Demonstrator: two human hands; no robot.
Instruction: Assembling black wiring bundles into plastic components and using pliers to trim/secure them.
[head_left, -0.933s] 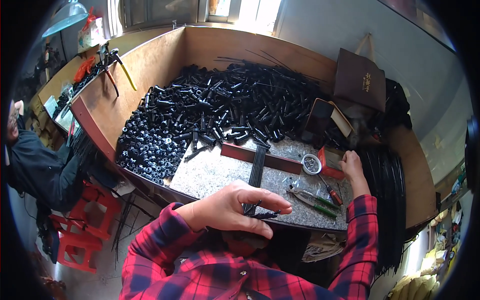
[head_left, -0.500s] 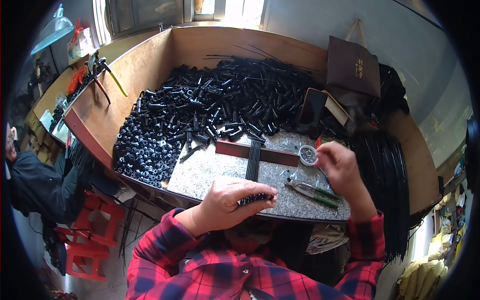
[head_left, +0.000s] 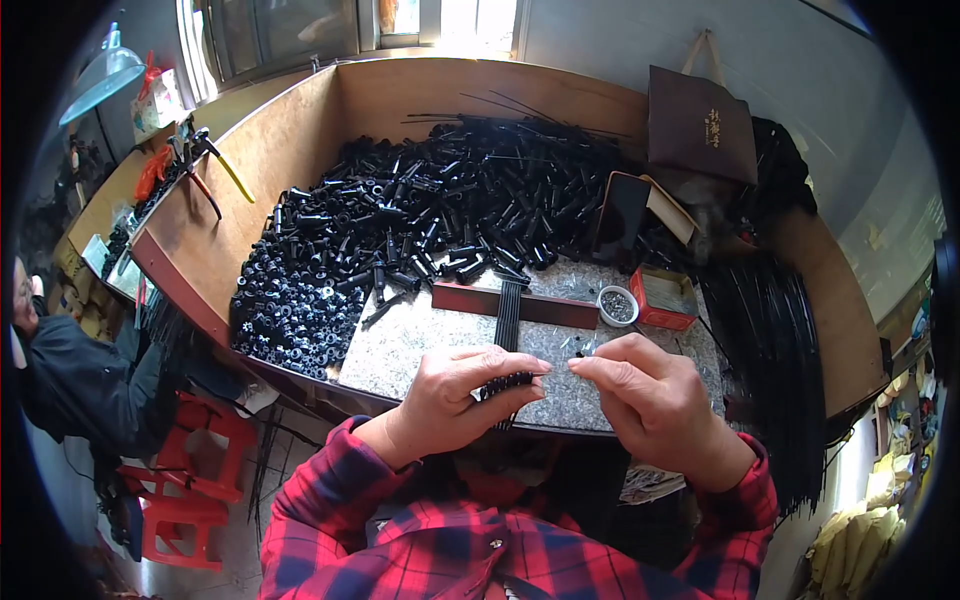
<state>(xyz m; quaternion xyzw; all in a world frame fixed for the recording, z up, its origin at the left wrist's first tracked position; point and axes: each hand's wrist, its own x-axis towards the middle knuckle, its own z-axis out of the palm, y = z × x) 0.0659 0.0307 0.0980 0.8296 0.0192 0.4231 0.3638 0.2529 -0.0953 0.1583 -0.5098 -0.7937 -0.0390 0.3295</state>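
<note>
My left hand [head_left: 450,395] is closed around a bundle of thin black rods [head_left: 507,325], their near ends showing between thumb and fingers. The rods run away from me across a dark red bar [head_left: 560,311] on the speckled grey stone slab [head_left: 390,355]. Just right of the rod ends, my right hand [head_left: 655,400] is closed in a pinch; whatever lies between its fingertips is too small to make out. Beyond it stands a small white cup [head_left: 617,324] of tiny metal pieces, beside a red box [head_left: 668,319].
Black tubular parts [head_left: 440,190] and small ring-like parts [head_left: 290,300] heap behind and left of the slab. More black rods [head_left: 780,340] hang at right. A phone [head_left: 622,218] leans at the back. Wooden walls [head_left: 490,85] surround the bench. A co-worker [head_left: 85,360] sits at left.
My right hand has come from the white cup toward me and left, close to the rod ends, uncovering the red box. The green-handled pliers are now hidden. My left hand still grips the rods.
</note>
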